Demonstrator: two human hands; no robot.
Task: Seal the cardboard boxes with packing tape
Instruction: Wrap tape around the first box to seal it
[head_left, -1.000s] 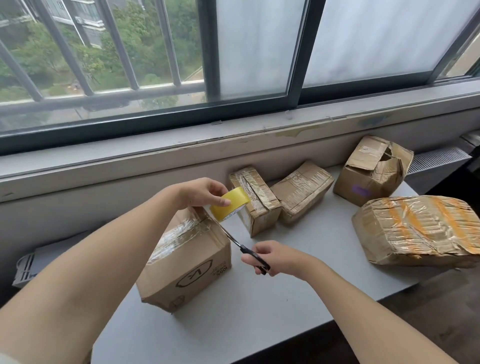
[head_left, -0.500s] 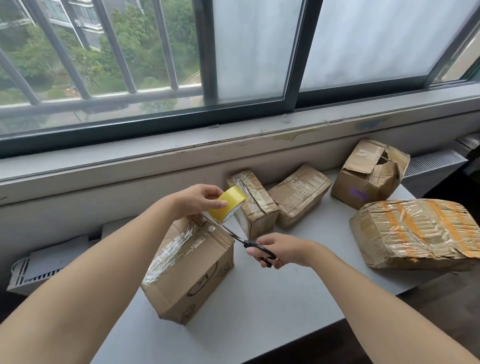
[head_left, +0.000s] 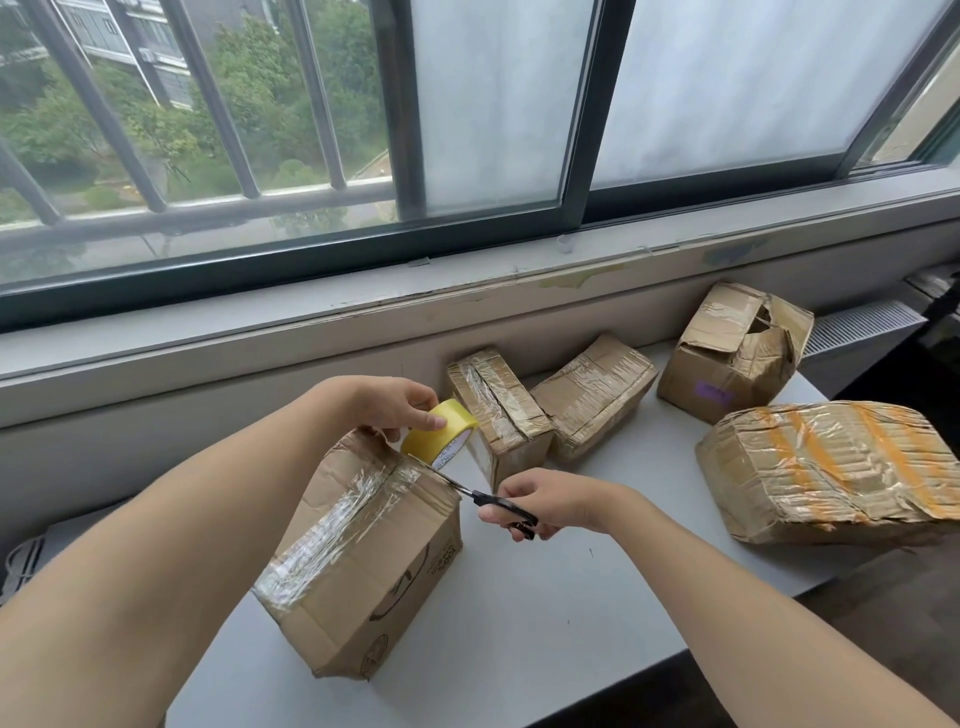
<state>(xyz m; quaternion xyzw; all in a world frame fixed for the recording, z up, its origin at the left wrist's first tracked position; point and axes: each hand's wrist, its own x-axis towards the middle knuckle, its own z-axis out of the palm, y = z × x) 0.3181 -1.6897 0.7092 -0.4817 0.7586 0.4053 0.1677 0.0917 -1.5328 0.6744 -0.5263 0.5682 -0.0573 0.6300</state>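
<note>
The left hand (head_left: 387, 408) holds the yellow tape roll (head_left: 441, 431) just above the far top edge of the nearest box (head_left: 374, 566), its grip closed round the roll with the thumb on the outer face. A clear strip already runs along this box's top seam, and a short stretch of tape appears to lead from that edge up to the roll. The right hand (head_left: 540, 501) has its grip closed on the black handles of the scissors (head_left: 491, 501), whose blades point at that stretch; I cannot tell whether the tape is cut through yet. The box stands on the white worktop (head_left: 545, 623), and neither hand steadies it. 4 other boxes lie further back and to the right, 1 of them (head_left: 727, 358) torn open on top. The likely trouble is slack: if the roll dips, the tape may fold into the blades and stick instead of shearing. A pull on the roll could drag the box or lift the strip already laid. Once cut, the free end may snap back onto the roll and be hard to find, and the loose tail on the box needs pressing down or it may peel.
</note>
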